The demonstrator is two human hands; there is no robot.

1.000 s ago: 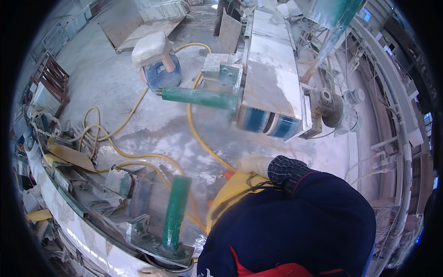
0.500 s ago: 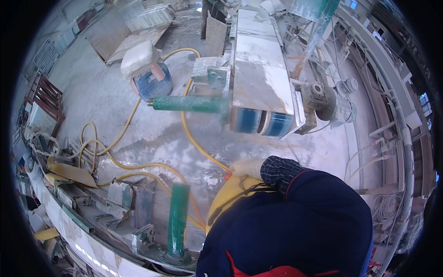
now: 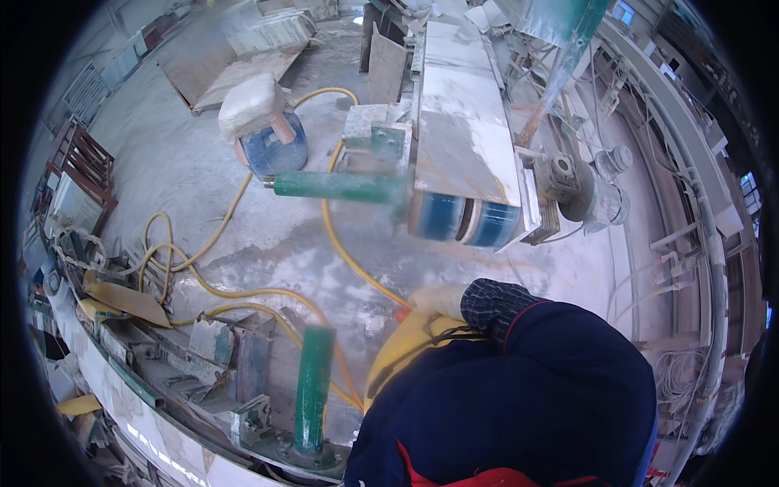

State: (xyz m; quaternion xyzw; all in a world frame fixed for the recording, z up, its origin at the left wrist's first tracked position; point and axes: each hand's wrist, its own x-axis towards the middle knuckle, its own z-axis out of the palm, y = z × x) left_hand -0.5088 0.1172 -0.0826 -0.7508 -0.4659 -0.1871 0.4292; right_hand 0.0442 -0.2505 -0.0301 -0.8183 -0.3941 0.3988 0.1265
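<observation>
My right hand, in a pale glove, reaches out from a dark checked cuff and a navy sleeve. Its blurred fingers look closed at the end of a yellow hose. Beside the fingertips shows a small orange-red piece, its shape partly hidden. Below the hand hangs a yellow apron with a dark strap. My left hand is out of sight. Beyond the hand stands a stone-topped machine bed with blue rollers at its near end.
A green horizontal post juts left from the machine; a green upright post stands near left. Hose loops lie over the dusty floor. A blue drum with a wrapped top stands far left. A motor sits right of the rollers.
The view has shifted slightly, so the machine and drum sit a little further right and lower. My right hand stays by the hose end, blurrier now.
</observation>
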